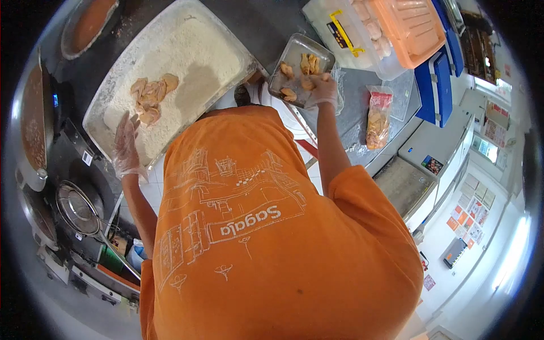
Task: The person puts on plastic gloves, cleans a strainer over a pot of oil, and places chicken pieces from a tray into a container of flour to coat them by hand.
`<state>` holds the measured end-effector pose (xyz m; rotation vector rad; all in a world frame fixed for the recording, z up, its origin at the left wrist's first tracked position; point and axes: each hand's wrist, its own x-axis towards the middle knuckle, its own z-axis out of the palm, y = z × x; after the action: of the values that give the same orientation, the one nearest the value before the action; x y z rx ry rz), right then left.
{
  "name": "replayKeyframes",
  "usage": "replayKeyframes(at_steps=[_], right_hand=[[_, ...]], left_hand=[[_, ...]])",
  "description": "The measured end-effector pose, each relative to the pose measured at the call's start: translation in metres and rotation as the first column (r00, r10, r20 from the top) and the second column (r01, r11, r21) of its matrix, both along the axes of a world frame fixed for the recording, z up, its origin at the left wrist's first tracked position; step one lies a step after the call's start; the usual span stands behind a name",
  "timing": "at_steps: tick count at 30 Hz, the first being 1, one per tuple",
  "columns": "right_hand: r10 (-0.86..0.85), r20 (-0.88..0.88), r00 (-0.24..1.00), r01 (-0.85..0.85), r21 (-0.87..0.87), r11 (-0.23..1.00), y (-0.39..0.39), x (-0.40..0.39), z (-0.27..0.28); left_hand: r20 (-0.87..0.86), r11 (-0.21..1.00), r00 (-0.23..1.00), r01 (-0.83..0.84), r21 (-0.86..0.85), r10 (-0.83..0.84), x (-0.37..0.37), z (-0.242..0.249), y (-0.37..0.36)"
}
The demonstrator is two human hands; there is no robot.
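Note:
My left hand (pixel 127 143), in a clear plastic glove, is over the near left edge of a white tub (pixel 242 52) of flour. Its fingers are apart and hold nothing. Raw chicken pieces (pixel 149 97) lie in a cluster on the flour (pixel 187 42), just beyond the fingertips. My right hand (pixel 322 90), also gloved, reaches over the right side of a metal tray (pixel 274 85), its fingers closed on a chicken piece (pixel 307 84). Several other pieces (pixel 287 70) lie apart in that tray.
A clear bin (pixel 324 29) with an orange lid (pixel 418 28) stands beyond the tray. Right of my right hand lies a bagged package (pixel 378 118). A strainer (pixel 78 208) and pans (pixel 35 119) are at the left. Blue boxes (pixel 433 88) stand at the right.

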<state>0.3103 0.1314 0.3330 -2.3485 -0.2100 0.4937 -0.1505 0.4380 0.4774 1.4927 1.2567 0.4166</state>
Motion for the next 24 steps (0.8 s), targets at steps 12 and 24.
replayKeyframes(at_steps=[12,24], right_hand=[[0.714,-0.273,0.645,-0.186,0.850,0.493,0.162,-0.113,0.139],[0.559,0.343,0.755,-0.585,-0.031,0.810,0.110,-0.056,0.091]], left_hand=[[0.039,0.998,0.998,0.049,-0.031,-0.048,0.009,-0.001,0.007],[0.001,0.999,0.999,-0.042,-0.013,0.042,-0.006,0.003,-0.006]])
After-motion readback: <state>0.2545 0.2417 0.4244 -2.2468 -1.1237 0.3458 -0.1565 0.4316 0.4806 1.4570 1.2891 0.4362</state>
